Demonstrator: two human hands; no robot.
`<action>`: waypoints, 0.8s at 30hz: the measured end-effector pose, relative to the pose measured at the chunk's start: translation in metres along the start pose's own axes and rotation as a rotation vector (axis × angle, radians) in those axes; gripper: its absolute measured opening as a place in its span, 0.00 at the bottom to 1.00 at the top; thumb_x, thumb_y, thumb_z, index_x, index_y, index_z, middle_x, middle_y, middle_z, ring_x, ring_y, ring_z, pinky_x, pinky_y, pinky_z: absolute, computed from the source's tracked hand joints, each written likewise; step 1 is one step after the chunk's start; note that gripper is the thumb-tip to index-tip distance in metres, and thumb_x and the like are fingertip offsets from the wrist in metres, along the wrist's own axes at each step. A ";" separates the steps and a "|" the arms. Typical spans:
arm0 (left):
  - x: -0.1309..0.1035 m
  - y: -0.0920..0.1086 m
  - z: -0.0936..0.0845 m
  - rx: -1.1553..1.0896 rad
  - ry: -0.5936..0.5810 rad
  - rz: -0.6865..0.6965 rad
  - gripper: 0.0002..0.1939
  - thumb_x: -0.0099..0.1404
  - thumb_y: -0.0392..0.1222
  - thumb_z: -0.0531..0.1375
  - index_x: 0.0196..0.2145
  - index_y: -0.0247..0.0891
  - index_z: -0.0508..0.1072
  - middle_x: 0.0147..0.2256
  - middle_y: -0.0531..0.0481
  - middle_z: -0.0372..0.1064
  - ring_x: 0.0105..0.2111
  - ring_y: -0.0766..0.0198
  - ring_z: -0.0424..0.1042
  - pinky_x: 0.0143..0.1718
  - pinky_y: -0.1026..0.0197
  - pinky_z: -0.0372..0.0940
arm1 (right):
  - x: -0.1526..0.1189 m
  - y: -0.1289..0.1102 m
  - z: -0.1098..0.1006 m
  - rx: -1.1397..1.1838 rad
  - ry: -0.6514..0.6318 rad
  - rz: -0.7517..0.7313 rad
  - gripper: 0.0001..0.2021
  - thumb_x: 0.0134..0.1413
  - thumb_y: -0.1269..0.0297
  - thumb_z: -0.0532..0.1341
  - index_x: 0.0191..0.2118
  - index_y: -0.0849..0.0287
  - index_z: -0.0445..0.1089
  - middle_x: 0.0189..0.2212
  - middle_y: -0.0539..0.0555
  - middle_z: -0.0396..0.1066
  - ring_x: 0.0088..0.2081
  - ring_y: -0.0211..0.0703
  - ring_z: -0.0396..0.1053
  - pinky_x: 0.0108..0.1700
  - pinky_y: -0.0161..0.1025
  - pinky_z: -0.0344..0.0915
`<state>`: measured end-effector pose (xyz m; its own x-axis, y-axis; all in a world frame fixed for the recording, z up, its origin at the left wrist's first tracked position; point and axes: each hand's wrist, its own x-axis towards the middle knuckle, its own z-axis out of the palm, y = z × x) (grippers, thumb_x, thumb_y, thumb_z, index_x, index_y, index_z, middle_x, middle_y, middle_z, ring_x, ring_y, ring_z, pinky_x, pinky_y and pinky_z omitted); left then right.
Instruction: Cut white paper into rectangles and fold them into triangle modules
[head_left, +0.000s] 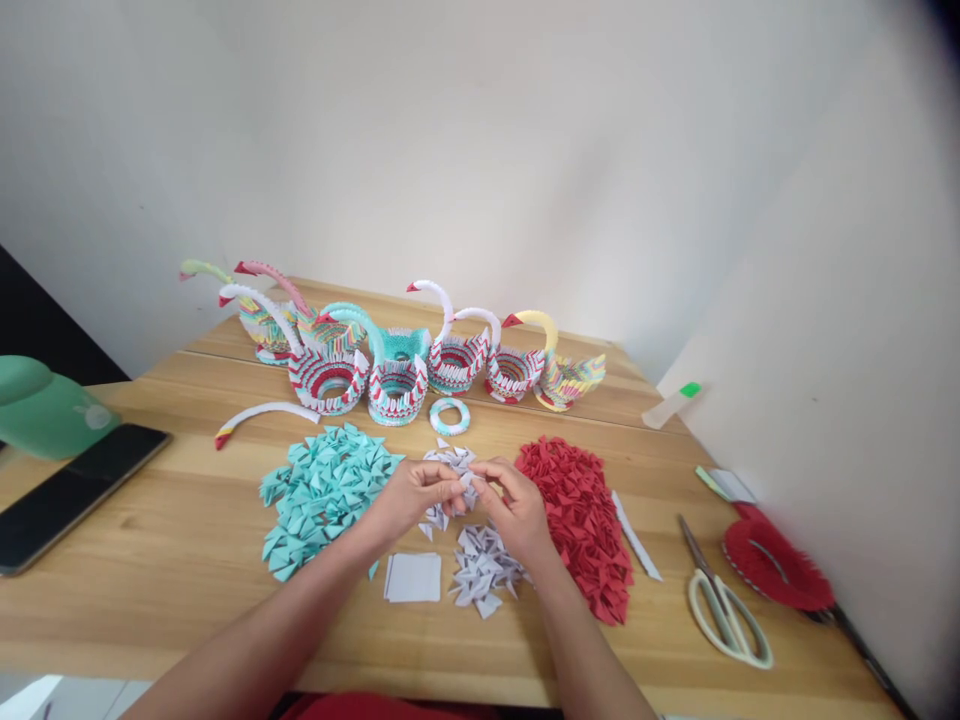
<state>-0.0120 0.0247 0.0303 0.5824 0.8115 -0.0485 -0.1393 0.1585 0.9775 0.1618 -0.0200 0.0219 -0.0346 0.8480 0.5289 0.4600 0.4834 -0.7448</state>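
Both my hands meet above the middle of the table, fingers pinched around a small white folded paper piece (469,484). My left hand (417,494) grips it from the left and my right hand (517,506) from the right; the fingertips partly hide it. Behind and beneath the fingers lie white folded paper triangles (437,518), with another pile of white triangles (486,570) just in front. Left of my hands spreads a heap of turquoise paper triangles (322,495); a heap of red triangles (581,520) lies right. A stack of white paper slips (413,578) sits near my left forearm.
Several folded-paper swans (397,390) stand along the back. Before them lie a turquoise-and-white paper ring (433,417) and a loose white neck (274,408). Scissors (724,610) and a red round paper piece (776,565) are right; a phone (75,495) and green object (49,405) left.
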 end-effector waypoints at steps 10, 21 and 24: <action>0.001 -0.003 -0.001 0.035 0.036 0.005 0.16 0.54 0.50 0.65 0.20 0.33 0.75 0.21 0.49 0.73 0.21 0.67 0.67 0.26 0.65 0.62 | -0.001 0.001 0.000 0.003 -0.029 0.021 0.07 0.59 0.69 0.60 0.42 0.56 0.73 0.36 0.54 0.75 0.38 0.43 0.72 0.41 0.38 0.67; 0.001 -0.007 -0.002 -0.001 0.032 0.024 0.15 0.56 0.49 0.65 0.22 0.33 0.75 0.22 0.49 0.74 0.22 0.68 0.67 0.27 0.66 0.62 | 0.001 0.001 -0.001 0.025 -0.054 0.044 0.09 0.56 0.69 0.62 0.43 0.53 0.74 0.37 0.53 0.75 0.39 0.44 0.72 0.42 0.39 0.67; 0.000 -0.008 -0.002 -0.016 0.028 0.020 0.16 0.57 0.49 0.65 0.22 0.33 0.75 0.22 0.48 0.74 0.22 0.68 0.67 0.27 0.66 0.63 | 0.000 0.002 0.000 0.001 -0.051 0.051 0.09 0.55 0.70 0.62 0.42 0.53 0.74 0.38 0.53 0.76 0.39 0.44 0.73 0.43 0.39 0.67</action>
<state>-0.0120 0.0247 0.0220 0.5571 0.8297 -0.0351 -0.1632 0.1509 0.9750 0.1628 -0.0195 0.0203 -0.0562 0.8814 0.4691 0.4610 0.4396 -0.7709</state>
